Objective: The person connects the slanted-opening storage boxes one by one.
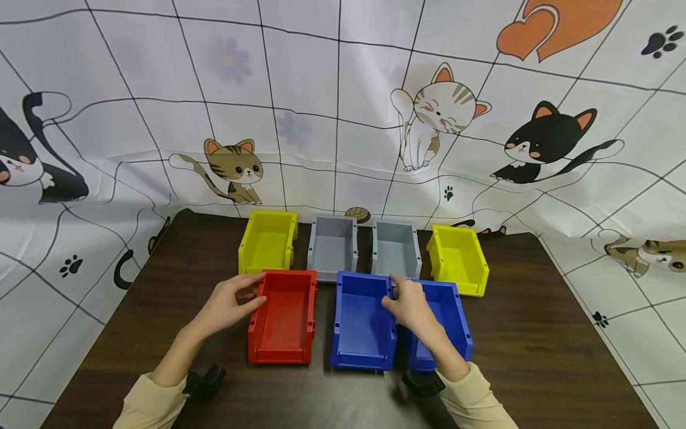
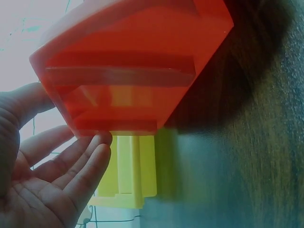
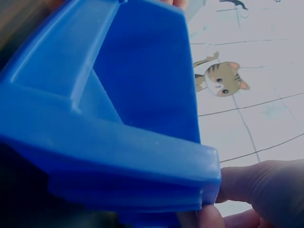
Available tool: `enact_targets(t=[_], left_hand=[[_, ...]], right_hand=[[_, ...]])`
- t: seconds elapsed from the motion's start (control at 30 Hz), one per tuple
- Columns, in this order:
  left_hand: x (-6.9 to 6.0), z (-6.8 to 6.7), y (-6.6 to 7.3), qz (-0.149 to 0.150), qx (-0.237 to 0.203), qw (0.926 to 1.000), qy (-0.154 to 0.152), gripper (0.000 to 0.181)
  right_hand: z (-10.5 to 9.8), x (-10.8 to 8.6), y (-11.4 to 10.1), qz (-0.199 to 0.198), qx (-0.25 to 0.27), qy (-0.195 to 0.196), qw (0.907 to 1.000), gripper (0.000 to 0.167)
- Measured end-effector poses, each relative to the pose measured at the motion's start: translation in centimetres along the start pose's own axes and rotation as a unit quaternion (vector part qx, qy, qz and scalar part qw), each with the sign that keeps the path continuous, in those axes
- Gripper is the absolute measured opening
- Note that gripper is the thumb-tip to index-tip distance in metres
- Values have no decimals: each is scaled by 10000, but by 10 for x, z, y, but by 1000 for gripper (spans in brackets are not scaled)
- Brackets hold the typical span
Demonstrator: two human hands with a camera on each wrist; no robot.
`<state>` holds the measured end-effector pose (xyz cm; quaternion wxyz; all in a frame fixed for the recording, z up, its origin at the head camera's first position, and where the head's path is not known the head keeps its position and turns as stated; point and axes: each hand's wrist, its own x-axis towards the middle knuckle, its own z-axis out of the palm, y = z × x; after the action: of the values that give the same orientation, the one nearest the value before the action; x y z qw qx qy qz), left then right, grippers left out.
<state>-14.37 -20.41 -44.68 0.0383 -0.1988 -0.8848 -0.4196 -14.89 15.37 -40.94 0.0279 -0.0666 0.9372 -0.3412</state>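
A red bin (image 1: 284,319) stands at the front left of the table; my left hand (image 1: 222,307) holds its left rim near the back corner. In the left wrist view the thumb of that hand (image 2: 52,175) is on one side of the red bin (image 2: 118,76) wall, the fingers on the other. To the right stands a blue bin (image 1: 364,319), whose right rim my right hand (image 1: 415,307) pinches near the back corner. The right wrist view shows this hand (image 3: 266,190) at the corner of a blue bin (image 3: 147,71). Both bins look empty.
A second blue bin (image 1: 443,316) stands under my right forearm. Behind are a yellow bin (image 1: 268,244), two grey bins (image 1: 332,247) (image 1: 396,253) and another yellow bin (image 1: 461,259). A cat-patterned sheet (image 1: 311,131) hangs at the back of the dark table (image 1: 541,339).
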Motion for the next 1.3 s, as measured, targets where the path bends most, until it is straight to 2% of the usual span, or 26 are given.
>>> enact_targets(t=[0.33,0.87,1.3], left_hand=[[1,-1,0,-33,-25,10000,-34,49],[2,0,1,-27,1,10000,-14,49],[0,0,1,-67,-63,10000,-9,49]], right_hand=[[-11,3,-17,-319,477,107,9983,52],[-10,10,-32,-191,642,38,9977,54],[-8,12,-34,-151,529,-42,9985,54]])
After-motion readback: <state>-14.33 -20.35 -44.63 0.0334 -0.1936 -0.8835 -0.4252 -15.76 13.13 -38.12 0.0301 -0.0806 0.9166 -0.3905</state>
